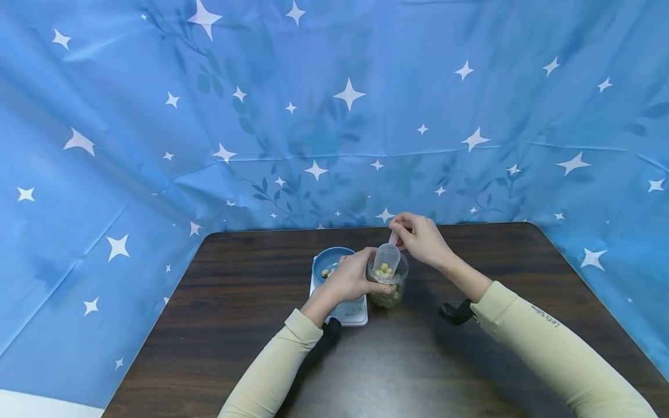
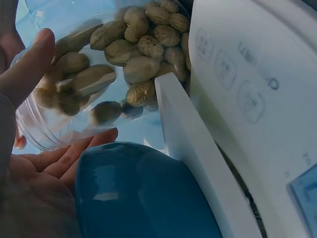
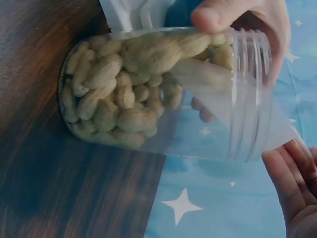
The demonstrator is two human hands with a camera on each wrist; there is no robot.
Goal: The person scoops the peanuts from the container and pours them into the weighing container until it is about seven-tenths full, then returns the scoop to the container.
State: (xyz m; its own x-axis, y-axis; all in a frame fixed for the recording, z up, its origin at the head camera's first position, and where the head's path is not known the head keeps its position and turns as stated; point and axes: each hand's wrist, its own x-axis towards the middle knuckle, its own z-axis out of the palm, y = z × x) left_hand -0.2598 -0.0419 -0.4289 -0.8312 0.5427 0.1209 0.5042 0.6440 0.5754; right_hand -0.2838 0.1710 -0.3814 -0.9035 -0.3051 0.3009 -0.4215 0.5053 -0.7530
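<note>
A clear jar of unshelled peanuts stands upright on the table. Around its upper part my left hand holds it, thumb on the near side and fingers on the far side. My right hand pinches the handle of a translucent scoop, whose bowl dips into the jar's mouth with peanuts in it. In the left wrist view the left thumb lies against the jar near its threaded neck.
Left of the jar, a blue bowl with a few peanuts rests on a white kitchen scale. The dark wooden table ends at the back before a blue starry curtain.
</note>
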